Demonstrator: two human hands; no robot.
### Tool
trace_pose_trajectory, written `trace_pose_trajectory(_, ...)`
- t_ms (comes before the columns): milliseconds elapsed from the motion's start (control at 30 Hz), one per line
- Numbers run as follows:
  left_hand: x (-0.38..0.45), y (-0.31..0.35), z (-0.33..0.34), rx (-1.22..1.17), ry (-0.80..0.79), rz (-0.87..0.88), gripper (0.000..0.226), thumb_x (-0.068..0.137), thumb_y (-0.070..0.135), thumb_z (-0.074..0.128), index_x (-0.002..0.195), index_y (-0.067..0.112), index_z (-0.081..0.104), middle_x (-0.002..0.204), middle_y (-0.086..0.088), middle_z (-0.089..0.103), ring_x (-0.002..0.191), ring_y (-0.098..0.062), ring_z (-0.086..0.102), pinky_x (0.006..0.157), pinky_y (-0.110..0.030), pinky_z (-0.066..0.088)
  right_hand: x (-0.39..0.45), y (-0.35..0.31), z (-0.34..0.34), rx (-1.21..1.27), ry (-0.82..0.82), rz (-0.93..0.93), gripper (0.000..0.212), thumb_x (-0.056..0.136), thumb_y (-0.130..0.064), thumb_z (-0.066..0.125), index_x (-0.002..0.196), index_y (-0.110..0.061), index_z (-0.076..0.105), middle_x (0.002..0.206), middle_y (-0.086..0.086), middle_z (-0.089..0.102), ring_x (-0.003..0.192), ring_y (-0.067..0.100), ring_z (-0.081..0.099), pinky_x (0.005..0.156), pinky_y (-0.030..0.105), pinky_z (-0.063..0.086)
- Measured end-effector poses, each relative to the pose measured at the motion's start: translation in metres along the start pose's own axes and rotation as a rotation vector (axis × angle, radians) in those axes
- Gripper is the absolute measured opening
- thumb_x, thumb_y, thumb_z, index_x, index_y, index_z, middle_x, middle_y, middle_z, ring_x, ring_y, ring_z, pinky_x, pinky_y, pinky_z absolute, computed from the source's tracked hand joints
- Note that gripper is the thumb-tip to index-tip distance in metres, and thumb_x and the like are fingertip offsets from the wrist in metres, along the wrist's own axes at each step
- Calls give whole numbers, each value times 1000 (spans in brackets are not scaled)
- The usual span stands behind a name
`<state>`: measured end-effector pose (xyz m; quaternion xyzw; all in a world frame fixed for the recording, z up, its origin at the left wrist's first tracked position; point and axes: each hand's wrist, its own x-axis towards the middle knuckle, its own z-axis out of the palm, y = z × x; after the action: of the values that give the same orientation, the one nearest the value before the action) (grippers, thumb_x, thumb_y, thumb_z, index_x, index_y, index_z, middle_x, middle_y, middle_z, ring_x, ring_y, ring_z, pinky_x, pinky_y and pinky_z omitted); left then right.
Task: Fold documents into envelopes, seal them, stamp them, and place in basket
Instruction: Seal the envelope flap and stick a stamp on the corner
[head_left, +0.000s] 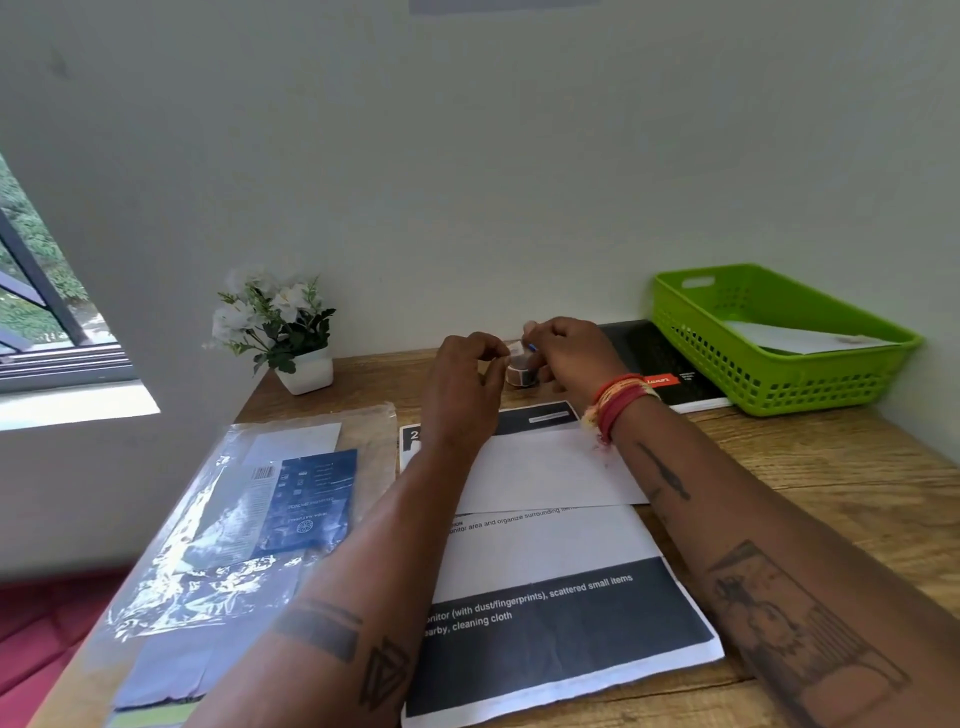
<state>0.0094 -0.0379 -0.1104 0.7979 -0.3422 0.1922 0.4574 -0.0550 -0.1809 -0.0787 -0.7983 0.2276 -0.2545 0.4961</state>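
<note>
A white envelope (550, 470) lies flat on printed documents (561, 608) in the middle of the wooden desk. Behind it, near the wall, both hands meet over a small round stamp roll (521, 375). My left hand (462, 387) curls its fingers and pinches at the roll's edge. My right hand (569, 353) pinches a small piece with a blue mark above the roll. The green basket (779, 384) stands at the far right with a white envelope (800, 338) inside it.
A clear plastic packet with envelopes and a blue label (244, 525) lies on the left of the desk. A white pot of flowers (291, 332) stands at the back left. A black notebook (665, 369) lies under the basket's near side. A window opens at far left.
</note>
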Motion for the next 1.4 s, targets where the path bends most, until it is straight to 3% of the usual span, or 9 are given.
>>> trace_pose_trajectory(100,-2,2,0,31,-34,59,8,93,22,66,98,28,68,100,5,57,73,-10,58,63,-6,33,-7,-8,-7,304,-136,129,21,91,-24,71,105,-8,69,81,8,74,59,15,66,56,28,55)
trace_pose_trajectory(200,-4,4,1,60,-80,59,8,92,22,65,97,28,66,102,6,55,73,-12,59,63,-16,30,-7,-3,-11,293,-135,94,18,86,-6,75,104,-6,71,84,12,74,57,13,68,53,24,54)
trace_pose_trajectory(367,-10,12,0,-83,-72,-72,7,93,23,61,99,26,62,93,10,67,79,-12,63,66,-21,40,-7,5,-24,155,-113,-21,20,82,-17,81,101,-19,74,96,9,76,77,20,72,77,35,62)
trace_pose_trajectory(533,-12,31,-1,-287,-157,-235,21,90,47,69,92,26,71,76,10,72,67,0,66,59,-15,47,-32,10,-34,252,-134,-58,26,80,-15,83,103,-16,73,92,15,76,75,22,72,72,33,61)
trace_pose_trajectory(700,-19,39,2,-581,-242,-350,18,87,36,78,90,18,74,81,-1,77,66,-10,66,66,-33,57,-48,10,-38,341,-88,-36,27,82,-7,80,107,-2,71,81,18,70,66,19,62,61,26,56)
trace_pose_trajectory(933,-20,42,5,-672,-237,-408,3,92,22,73,91,19,71,87,-2,77,79,-16,74,67,-28,54,-53,13,-38,187,-114,13,20,86,-29,78,95,-12,73,90,14,76,69,17,65,65,32,57)
trace_pose_trajectory(1167,-17,28,11,-430,-249,-194,12,92,20,72,99,29,70,78,7,72,76,-15,68,68,-32,53,-48,15,-51,-110,-245,28,31,86,-41,75,92,-10,74,84,8,76,66,12,66,65,31,56)
trace_pose_trajectory(1267,-15,28,9,-290,-295,-82,20,90,21,72,105,34,67,74,11,70,65,-2,60,61,-21,44,-42,18,-55,-39,-194,3,25,80,-32,83,96,-15,74,83,10,75,67,15,65,74,40,59)
trace_pose_trajectory(1400,-16,28,11,-290,-306,-77,25,91,21,70,111,36,65,76,7,69,64,-8,60,62,-27,48,-40,20,-59,-65,-244,-2,25,74,-21,89,95,-15,77,79,5,74,68,14,65,74,36,59)
